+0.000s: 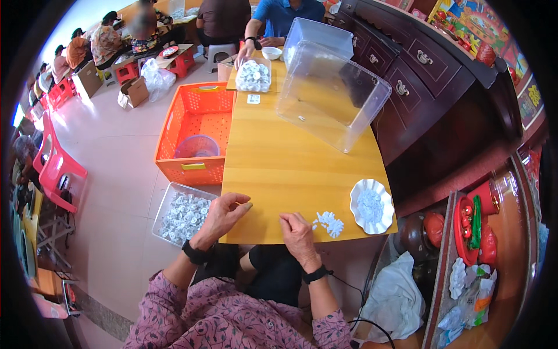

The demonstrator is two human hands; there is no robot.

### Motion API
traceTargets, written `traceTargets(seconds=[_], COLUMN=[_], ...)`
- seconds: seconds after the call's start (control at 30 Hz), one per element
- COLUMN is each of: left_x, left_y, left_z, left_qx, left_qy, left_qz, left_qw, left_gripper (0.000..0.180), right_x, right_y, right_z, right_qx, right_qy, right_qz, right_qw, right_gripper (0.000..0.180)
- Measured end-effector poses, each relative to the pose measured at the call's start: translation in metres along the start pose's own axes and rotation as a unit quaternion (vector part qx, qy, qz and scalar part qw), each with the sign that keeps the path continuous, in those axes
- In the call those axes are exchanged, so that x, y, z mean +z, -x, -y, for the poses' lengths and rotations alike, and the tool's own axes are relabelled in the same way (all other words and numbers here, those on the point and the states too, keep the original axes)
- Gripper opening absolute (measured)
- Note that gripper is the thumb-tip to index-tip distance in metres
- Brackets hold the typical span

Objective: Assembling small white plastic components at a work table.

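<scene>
My left hand hovers at the near left edge of the wooden table, its thumb and fingers apart and nothing visible between them. Beside it, below the table's left edge, is a clear tub full of small white round plastic parts. My right hand is at the near edge of the table with its fingers curled in; whatever they may hold is hidden. Just right of it lies a loose pile of small pale pieces. Farther right, a white wavy-rimmed dish contains more pale pieces.
An orange crate stands against the table's left side. Two clear bins, one behind the other, rest at the far right. Across the table, a person in blue reaches to a container of white parts. Dark drawers line the right.
</scene>
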State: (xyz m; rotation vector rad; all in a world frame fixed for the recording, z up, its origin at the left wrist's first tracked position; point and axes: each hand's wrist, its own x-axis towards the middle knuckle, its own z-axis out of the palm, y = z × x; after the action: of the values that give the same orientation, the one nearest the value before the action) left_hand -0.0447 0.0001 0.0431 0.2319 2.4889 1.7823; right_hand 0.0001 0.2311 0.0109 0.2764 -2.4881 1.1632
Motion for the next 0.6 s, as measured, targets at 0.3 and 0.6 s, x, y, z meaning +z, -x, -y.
traceTargets(seconds=[0.3, 0.6], left_x=[-0.021, -0.069], left_y=[-0.018, -0.112], left_z=[0.019, -0.049], left_qx=[-0.057, -0.099], left_qy=[0.053, 0.325], left_qz=[0.098, 0.045], left_qw=[0.992, 0.94], left_gripper=[0.04, 0.037], right_x=[0.018, 0.019], right_y=[-0.002, -0.009], right_z=[-0.002, -0.006], right_qx=[0.025, 0.056], right_qy=[0.015, 0.044], right_qz=[-0.045, 0.013], right_qw=[0.999, 0.997], right_gripper=[0.004, 0.005])
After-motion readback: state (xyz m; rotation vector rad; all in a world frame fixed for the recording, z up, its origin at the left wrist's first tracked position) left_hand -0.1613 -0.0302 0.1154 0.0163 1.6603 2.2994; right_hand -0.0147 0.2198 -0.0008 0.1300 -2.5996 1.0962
